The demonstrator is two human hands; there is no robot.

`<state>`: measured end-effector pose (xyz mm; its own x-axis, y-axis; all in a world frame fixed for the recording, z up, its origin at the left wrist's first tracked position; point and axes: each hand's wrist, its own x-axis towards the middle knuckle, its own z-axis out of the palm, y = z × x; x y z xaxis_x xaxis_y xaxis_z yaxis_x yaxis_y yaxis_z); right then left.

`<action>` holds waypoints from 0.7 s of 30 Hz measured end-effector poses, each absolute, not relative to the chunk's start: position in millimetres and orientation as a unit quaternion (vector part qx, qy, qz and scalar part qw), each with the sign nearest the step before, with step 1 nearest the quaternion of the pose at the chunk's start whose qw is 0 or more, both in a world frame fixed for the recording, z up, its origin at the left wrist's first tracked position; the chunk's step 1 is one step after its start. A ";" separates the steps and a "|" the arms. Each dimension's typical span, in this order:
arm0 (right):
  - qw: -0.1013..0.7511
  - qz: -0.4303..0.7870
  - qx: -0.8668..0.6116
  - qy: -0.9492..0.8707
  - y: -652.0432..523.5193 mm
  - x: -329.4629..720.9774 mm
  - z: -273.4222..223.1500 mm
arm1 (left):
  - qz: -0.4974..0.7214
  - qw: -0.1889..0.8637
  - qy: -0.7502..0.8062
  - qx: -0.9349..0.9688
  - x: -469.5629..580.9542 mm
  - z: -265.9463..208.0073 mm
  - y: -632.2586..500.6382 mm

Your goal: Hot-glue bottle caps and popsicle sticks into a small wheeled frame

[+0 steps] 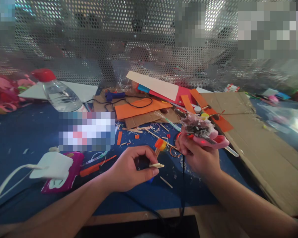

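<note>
While gripped, thin pale sticks (pixel 157 165), glossy pink glue gun (pixel 213 140).

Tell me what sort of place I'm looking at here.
Likely a craft workbench: orange paper strips, cardboard sheets and wooden sticks litter a blue table before a perforated metal screen.

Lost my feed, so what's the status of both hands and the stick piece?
Left hand pinching small wooden stick piece. Right hand gripping pink glue gun. Black cord hanging between hands.

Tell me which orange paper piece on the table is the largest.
The wide orange sheet lying on the cardboard behind the hands, with a black cable across it. The other orange pieces are narrow strips, like the one on the blue mat.
</note>
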<state>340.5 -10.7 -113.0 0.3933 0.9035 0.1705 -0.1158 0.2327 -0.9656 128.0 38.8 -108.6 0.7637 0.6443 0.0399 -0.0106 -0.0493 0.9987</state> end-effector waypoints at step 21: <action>0.593 0.410 -0.518 -0.461 -15.4 348.6 -132.8 | 0.357 0.507 0.220 0.753 124.1 -110.1 36.4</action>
